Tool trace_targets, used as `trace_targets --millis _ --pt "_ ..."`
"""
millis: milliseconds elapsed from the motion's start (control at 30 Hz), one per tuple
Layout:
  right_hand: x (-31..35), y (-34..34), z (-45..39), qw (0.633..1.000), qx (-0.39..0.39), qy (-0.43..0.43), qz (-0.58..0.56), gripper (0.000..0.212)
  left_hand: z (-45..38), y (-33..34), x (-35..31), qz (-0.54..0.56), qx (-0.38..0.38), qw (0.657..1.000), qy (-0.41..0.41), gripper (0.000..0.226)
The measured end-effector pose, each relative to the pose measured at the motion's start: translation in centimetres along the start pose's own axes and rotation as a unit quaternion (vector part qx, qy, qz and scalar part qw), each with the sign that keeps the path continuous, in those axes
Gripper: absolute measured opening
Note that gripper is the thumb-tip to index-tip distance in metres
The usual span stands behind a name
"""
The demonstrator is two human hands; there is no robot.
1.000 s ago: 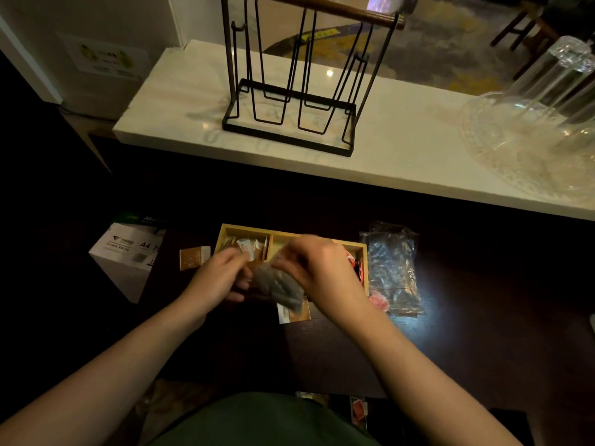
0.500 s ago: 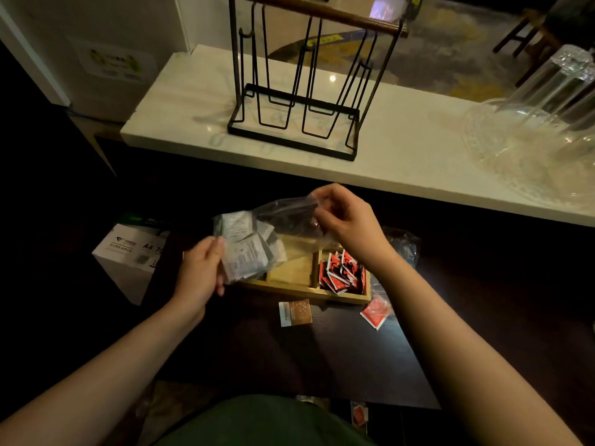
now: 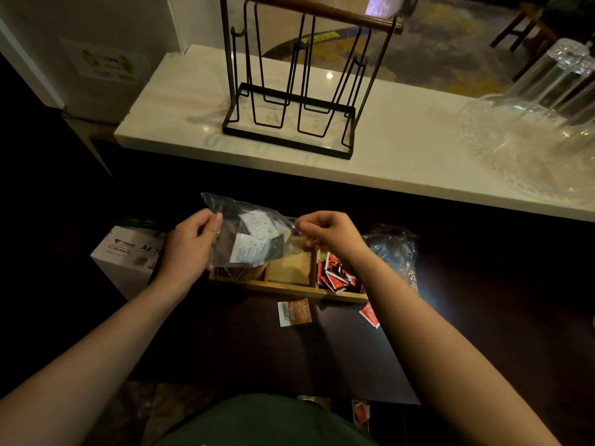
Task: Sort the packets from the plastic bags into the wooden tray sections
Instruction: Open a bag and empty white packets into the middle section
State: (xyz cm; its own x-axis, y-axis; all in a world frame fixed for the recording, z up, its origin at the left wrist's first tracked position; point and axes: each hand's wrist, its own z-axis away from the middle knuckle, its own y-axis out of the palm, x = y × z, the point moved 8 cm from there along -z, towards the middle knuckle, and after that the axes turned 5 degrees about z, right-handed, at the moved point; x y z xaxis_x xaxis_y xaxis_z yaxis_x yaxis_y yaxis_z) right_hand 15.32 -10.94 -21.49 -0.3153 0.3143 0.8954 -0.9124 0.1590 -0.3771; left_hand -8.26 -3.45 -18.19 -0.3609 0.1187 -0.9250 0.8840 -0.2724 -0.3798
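Note:
I hold a clear plastic bag (image 3: 254, 233) of white and dark packets above the wooden tray (image 3: 286, 287). My left hand (image 3: 190, 244) grips the bag's left side. My right hand (image 3: 331, 231) pinches its right edge. The bag hangs over the tray's left section, hiding most of it. The middle section (image 3: 291, 268) shows bare wood. Several red packets (image 3: 336, 275) fill the right section. A brown-and-white packet (image 3: 294, 312) and a red packet (image 3: 369, 314) lie on the dark table in front of the tray.
A second crumpled clear plastic bag (image 3: 394, 249) lies right of the tray. A white A4 paper box (image 3: 128, 252) stands at the left. Behind, a white counter (image 3: 402, 156) carries a black wire rack (image 3: 289, 101) and glassware (image 3: 541, 130). More packets (image 3: 360, 413) lie near my lap.
I lifted the bag off the tray and spread it between both hands. It now sits level in front of me, my right hand lower and my left hand higher than half a second ago.

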Motion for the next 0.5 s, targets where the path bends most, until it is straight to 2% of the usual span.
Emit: trace_targets --millis 167,300,500 --pt "-2.2 0.4 0.2 0.996 0.002 0.038 -0.076 0.015 -0.5 -0.1 0.0 0.001 0.007 1.0 0.001 0.038" --pt "-3.6 1.0 0.9 0.994 0.024 0.065 -0.085 0.022 -0.3 0.1 -2.2 -0.052 0.019 0.997 0.055 0.037" --pt "-4.5 1.1 1.4 0.991 0.014 0.079 -0.104 0.024 -0.2 0.6 -5.7 -0.08 0.017 0.991 0.101 0.036"
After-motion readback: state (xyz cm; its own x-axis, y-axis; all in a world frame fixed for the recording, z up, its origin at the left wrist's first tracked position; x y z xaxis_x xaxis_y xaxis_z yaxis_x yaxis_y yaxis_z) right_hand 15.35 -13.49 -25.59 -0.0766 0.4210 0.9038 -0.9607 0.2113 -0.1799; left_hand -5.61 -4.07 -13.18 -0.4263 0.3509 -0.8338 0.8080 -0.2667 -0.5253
